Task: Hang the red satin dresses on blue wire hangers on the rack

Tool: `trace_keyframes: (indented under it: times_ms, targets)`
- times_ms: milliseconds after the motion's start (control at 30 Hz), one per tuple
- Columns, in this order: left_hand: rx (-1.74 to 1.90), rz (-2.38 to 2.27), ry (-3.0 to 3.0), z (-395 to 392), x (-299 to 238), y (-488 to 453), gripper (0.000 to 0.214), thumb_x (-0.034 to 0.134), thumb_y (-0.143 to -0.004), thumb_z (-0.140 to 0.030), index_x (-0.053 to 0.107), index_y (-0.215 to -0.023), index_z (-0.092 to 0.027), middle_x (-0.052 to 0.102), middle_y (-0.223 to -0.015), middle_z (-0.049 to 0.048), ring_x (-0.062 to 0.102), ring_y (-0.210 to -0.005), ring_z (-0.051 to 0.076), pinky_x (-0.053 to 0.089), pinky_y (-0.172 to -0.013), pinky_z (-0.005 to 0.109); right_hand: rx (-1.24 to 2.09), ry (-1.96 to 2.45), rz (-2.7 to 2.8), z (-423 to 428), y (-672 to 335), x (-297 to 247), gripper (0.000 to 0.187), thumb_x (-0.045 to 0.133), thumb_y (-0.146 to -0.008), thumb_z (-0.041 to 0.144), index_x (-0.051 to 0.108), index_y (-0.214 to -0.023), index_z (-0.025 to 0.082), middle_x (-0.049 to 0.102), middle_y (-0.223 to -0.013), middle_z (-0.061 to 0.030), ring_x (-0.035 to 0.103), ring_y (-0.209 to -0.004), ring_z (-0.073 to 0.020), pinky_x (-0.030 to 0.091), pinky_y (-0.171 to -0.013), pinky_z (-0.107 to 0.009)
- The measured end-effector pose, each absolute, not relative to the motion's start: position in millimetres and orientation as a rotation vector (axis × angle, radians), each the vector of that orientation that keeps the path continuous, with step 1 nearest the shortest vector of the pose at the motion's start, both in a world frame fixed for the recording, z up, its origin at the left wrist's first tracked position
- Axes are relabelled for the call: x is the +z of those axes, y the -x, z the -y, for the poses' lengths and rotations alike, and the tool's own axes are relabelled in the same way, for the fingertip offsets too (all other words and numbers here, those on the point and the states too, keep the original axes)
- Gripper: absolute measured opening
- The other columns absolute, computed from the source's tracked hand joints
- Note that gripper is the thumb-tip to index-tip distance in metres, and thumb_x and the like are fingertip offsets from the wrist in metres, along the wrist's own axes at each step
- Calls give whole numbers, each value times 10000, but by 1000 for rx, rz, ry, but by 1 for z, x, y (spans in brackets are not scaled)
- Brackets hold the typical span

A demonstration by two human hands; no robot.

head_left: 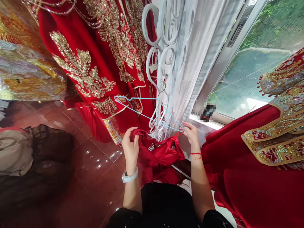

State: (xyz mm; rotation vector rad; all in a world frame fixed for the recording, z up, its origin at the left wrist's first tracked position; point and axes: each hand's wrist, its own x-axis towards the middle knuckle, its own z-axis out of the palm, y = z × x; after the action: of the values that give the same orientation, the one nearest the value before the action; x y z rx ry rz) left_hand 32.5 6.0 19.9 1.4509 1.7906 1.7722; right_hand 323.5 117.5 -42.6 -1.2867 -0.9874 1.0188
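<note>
My left hand is closed on one side of a crumpled red satin garment that hangs between both hands. A white watch sits on that wrist. My right hand pinches the other side of the garment together with the end of a thin light-blue wire hanger. A red thread is tied round the right wrist. The hanger slants up to the left, in front of a white ornamental metal screen.
Red gowns with gold embroidery hang at upper left and lie at right. A white sheer curtain and a window stand behind. Dark bags sit on the glossy red-brown tile floor.
</note>
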Motion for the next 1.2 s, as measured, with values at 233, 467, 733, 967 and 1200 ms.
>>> trace_keyframes:
  times_ms: [233, 467, 733, 967, 1200]
  targets:
    - [1667, -2073, -1515, -3, 14, -11, 283, 504, -894, -254, 682, -1112, -218, 651, -1092, 95, 603, -1040, 242, 472, -987, 387, 761, 1786, 1490, -99, -385, -66, 460, 550, -463, 88, 776, -853, 181, 641, -700, 20, 515, -562, -121, 435, -576, -267]
    - [1528, -2215, -1391, 1, 7, 5, 305, 417, -940, -246, 694, -1067, -222, 584, -1032, 106, 558, -1030, 268, 440, -1042, 450, 808, 2029, 1356, -68, -410, -90, 206, 599, -462, 47, 683, -566, 204, 499, -480, 32, 452, -505, -133, 370, -568, -289]
    - [1315, -2507, -1175, -9, -17, 14, 309, 445, -934, -270, 716, -1060, -195, 488, -1160, 185, 353, -1284, 403, 342, -1102, 620, 1211, 1760, 1294, -40, -406, -79, 417, 660, -708, 527, 546, -453, 217, 603, -507, -24, 541, -503, -150, 496, -574, -296]
    - [1256, -2554, -1073, -5, -47, 41, 238, 510, -900, -311, 698, -1009, -215, 534, -1020, 153, 418, -1204, 414, 363, -1027, 698, 1252, 1150, 992, -46, -375, -42, 438, 889, -588, 509, 823, -905, 213, 809, -989, -104, 720, -749, -192, 621, -796, -399]
    - [1220, -2503, -1181, -3, -54, 43, 201, 563, -828, -244, 676, -990, -206, 638, -1144, 153, 582, -1086, 337, 424, -1003, 591, 1004, 988, 995, -58, -353, -9, 437, 955, -548, 327, 831, -958, 240, 821, -1017, -71, 768, -976, -284, 635, -857, -441]
